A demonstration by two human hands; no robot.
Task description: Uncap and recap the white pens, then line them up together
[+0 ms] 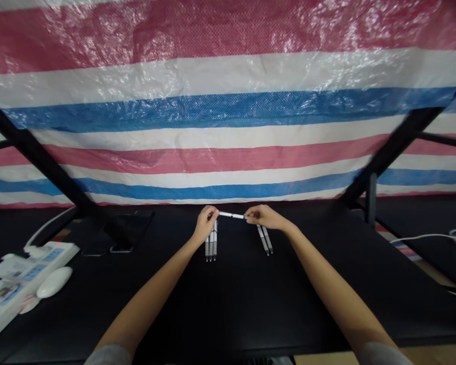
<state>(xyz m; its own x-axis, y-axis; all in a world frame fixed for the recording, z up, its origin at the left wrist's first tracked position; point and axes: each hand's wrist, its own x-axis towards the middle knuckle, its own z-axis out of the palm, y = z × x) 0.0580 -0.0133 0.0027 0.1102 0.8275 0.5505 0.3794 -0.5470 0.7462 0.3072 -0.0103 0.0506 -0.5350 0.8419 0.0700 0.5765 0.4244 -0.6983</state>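
Note:
A white pen with a grey grip (231,215) stretches nearly level between my two hands, above the black table. My left hand (206,221) pinches its left end. At its right end, the fingers of my right hand (264,217) are closed on the grey part. Three similar pens (211,246) lie side by side below my left hand, which hides their upper ends. Two more pens (265,239) lie slanted beneath my right hand, their upper ends partly covered by it.
A white power strip (47,258) with plugs and a white mouse-shaped object (55,282) sit at the left. Dark flat devices (117,238) lie near a black frame leg (95,213). Another black leg (380,157) stands right. A striped sheet (228,111) hangs behind the table (251,304).

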